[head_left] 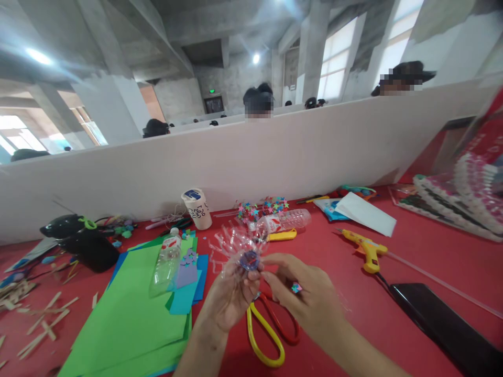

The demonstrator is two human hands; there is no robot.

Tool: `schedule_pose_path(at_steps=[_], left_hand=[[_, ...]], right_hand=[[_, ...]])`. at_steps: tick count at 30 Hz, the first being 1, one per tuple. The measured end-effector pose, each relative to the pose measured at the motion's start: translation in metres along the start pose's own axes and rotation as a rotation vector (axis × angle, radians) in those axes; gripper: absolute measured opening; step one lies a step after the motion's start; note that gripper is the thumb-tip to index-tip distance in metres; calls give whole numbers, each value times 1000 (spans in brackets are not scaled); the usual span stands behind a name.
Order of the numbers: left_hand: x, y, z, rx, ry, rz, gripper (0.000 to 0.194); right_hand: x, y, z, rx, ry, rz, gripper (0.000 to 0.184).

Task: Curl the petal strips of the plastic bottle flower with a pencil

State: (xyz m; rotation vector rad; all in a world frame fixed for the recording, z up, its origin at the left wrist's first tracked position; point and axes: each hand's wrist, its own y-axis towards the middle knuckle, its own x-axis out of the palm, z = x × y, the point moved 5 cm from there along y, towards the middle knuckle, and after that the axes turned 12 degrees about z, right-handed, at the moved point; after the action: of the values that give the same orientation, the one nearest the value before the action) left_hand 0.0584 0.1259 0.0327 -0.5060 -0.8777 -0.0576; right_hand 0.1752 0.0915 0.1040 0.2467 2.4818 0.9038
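Observation:
My left hand (231,296) is closed around a cut plastic bottle piece (231,243), whose clear strips fan out like petals around a purple-blue centre. At the right edge of that centre, the thumb and forefinger of my right hand (304,290) are pinched together. A few small coloured stars (296,287) show within my right hand's curled fingers. Below both hands lie scissors (271,340) with one yellow and one red handle; their blades are mostly hidden. Just behind the piece are a clear plastic bottle (293,220) on its side and a yellow utility knife (283,236).
Green and blue paper sheets (129,303) bear another plastic bottle (165,264). Wooden sticks (47,327) and a black container (88,246) are left. A marked cup (197,209) stands by the white partition (236,167). A yellow glue gun (365,248) and black power bank-like slab (444,324) lie right.

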Motion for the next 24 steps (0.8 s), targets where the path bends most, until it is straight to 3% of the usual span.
schedule_pose_path(at_steps=[5,10,18,20,24], left_hand=[[2,0,-3,-26,12,79,12],[-4,3,0,-11,26,-4,12],[-4,-5,10,107,169,22,12],[0,-6,13,119,181,37,13],[-1,-7,17,126,150,116,22]], right_hand=[[-1,-1,-1,-66,1,-4,12],[-2,-3,-8,-271,40,-25,15],[-24,-4,-18,-334,56,-37,15],[-35,-2,-15,-274,94,46,14],[-43,8,5,12,260,137,14]])
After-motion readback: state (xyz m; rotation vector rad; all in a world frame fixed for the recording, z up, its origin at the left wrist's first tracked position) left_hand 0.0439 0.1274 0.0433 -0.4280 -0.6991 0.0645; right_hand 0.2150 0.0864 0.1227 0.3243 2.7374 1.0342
